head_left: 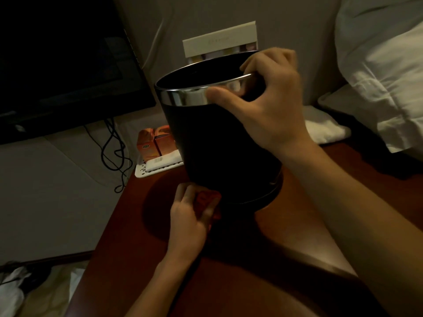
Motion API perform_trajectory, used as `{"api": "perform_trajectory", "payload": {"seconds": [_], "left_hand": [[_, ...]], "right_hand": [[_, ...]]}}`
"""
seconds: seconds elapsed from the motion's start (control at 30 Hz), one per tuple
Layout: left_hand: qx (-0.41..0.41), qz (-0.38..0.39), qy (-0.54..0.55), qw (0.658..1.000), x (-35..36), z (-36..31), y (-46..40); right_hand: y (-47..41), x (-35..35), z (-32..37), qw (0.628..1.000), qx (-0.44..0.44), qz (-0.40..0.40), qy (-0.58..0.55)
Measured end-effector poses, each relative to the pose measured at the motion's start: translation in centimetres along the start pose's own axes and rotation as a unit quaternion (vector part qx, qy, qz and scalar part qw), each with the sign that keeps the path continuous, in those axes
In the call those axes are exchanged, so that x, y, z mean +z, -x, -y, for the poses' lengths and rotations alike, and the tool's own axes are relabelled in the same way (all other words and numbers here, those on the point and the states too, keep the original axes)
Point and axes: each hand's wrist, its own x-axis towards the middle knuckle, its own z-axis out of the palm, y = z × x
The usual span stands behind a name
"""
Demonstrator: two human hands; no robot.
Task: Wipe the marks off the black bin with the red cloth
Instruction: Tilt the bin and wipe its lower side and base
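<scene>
Two hands: right hand [270, 104] gripping the tilted black bin's [219, 143] rim, left hand [190, 216] clutching the red cloth [206, 199] against its base.

Reddish-brown table [286, 236] — bearing black bin [217, 145], white tray [140, 171].

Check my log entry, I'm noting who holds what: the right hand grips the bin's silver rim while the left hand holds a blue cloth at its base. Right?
Not quite. In the head view the cloth in the left hand is red, not blue. The rest stands: the right hand grips the silver rim of the black bin.
</scene>
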Motion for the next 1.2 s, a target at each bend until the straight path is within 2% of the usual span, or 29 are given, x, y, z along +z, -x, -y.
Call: {"api": "perform_trajectory", "payload": {"seconds": [0.1,0.2,0.27,0.4,0.47,0.57,0.7,0.8,0.87,0.93,1.03,1.13,1.2], "left_hand": [[-0.006,-0.016,0.008,1.0,0.7,-0.2,0.1],[0.01,0.045,-0.007,0.999,1.3,0.1,0.9],[0.012,0.049,-0.01,0.999,1.0,0.1,0.8],[0.001,-0.07,-0.007,0.998,-0.2,-1.1,-1.7],[0.024,-0.08,0.006,0.997,-0.9,-1.4,-2.9],[0.027,-0.032,-0.029,0.999,-0.9,-0.2,-2.7],[0.057,0.094,-0.056,0.992,-0.6,2.7,-0.6],[0.033,0.14,-0.053,0.988,-1.1,2.4,-1.0],[0.014,0.08,-0.065,0.995,-1.4,1.7,-1.7],[0.004,0.004,-0.032,0.999,-1.8,0.3,-2.6],[0.0,-0.047,0.033,0.998,-1.8,-1.4,-3.6],[-0.017,-0.034,0.002,0.999,-0.9,-0.4,-3.1],[-0.048,0.051,-0.041,0.997,-0.1,0.8,-1.7]], "right_hand": [[0.1,0.3,0.2,1.0,-0.011,0.0,0.007],[-0.2,-0.1,0.0,1.0,-0.005,0.01,0.0],[-0.2,-0.2,0.0,1.0,-0.005,0.01,0.001],[-0.1,-0.3,0.0,1.0,-0.005,0.009,0.004],[-0.2,-0.3,0.0,1.0,-0.004,0.007,0.003],[-0.2,-0.3,-0.1,1.0,-0.002,0.008,0.0],[-0.1,-0.2,0.0,1.0,-0.004,0.011,-0.001],[-0.2,-0.4,-0.1,1.0,-0.007,0.017,0.0],[-0.6,-1.4,-0.6,0.999,-0.011,0.049,-0.015],[-1.1,-2.6,-1.5,0.996,-0.001,0.083,-0.032],[-1.3,-3.0,-2.4,0.994,0.019,0.096,-0.041],[-1.1,-2.3,-2.4,0.995,0.018,0.082,-0.046],[-1.0,-2.0,-2.0,0.996,0.016,0.076,-0.048]]}}
